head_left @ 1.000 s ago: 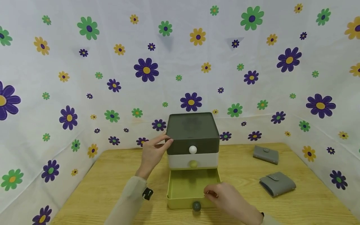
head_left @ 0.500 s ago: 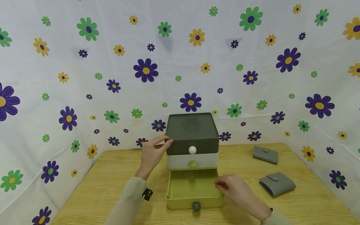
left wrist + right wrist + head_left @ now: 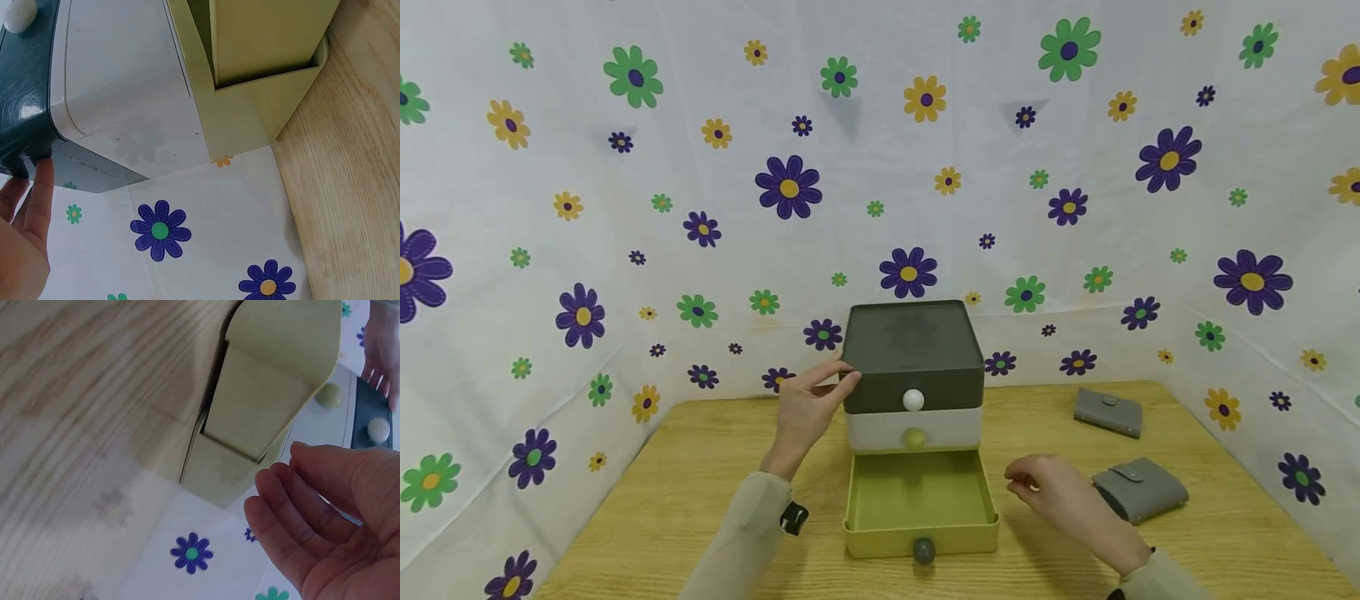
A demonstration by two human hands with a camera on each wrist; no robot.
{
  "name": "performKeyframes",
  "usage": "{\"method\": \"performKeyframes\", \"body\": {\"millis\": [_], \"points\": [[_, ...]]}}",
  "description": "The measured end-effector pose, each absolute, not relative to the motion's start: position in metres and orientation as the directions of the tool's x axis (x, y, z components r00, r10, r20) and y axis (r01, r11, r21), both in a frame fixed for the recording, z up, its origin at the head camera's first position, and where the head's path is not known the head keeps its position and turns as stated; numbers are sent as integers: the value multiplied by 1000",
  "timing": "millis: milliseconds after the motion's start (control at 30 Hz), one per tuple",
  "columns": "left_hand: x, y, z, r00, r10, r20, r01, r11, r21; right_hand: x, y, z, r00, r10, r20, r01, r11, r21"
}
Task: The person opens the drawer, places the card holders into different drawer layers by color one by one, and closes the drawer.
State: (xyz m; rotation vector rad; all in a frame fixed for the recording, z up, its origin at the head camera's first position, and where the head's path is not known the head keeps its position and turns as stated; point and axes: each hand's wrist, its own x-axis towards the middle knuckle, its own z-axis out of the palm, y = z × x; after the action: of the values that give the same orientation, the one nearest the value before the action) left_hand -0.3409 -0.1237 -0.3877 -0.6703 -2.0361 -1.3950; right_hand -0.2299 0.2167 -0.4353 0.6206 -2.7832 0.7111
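A small three-tier drawer box stands on the table, with a dark top tier, a white middle tier and a yellow-green bottom one. Its bottom drawer is pulled out and holds nothing; a dark round knob sits on its front. My left hand touches the box's upper left front corner with fingertips and thumb; the left wrist view shows fingers against the dark side. To the right of the drawer my right hand hovers, fingers loosely bent, holding nothing, also seen in the right wrist view.
Two grey snap wallets lie on the right of the wooden table: one wallet just beyond my right hand, the other wallet farther back. A flower-patterned white cloth encloses the table at the back and sides.
My right hand has moved right, from over the drawer's front right part to beside the nearer wallet. The left hand, the box and the drawer stay in place.
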Motion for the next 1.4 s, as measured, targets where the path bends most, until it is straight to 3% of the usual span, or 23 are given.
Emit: {"method": "performKeyframes", "body": {"millis": [533, 800, 1033, 1400], "points": [[-344, -123, -388, -696, 82, 713, 698, 313, 645, -232, 278, -434, -969, -204, 139, -245, 858, -452], [-345, -122, -388, -705, 93, 704, 686, 340, 643, -228, 318, -433, -984, -163, 69, -177, 895, -409], [-343, -122, -391, -726, 90, 682, 666, 342, 663, -223, 353, -441, -971, -225, 85, -241, 916, -321], [-344, -123, -390, -695, 77, 715, 697, 318, 643, -222, 384, -446, -979, -192, -60, -150, 897, -416]]}}
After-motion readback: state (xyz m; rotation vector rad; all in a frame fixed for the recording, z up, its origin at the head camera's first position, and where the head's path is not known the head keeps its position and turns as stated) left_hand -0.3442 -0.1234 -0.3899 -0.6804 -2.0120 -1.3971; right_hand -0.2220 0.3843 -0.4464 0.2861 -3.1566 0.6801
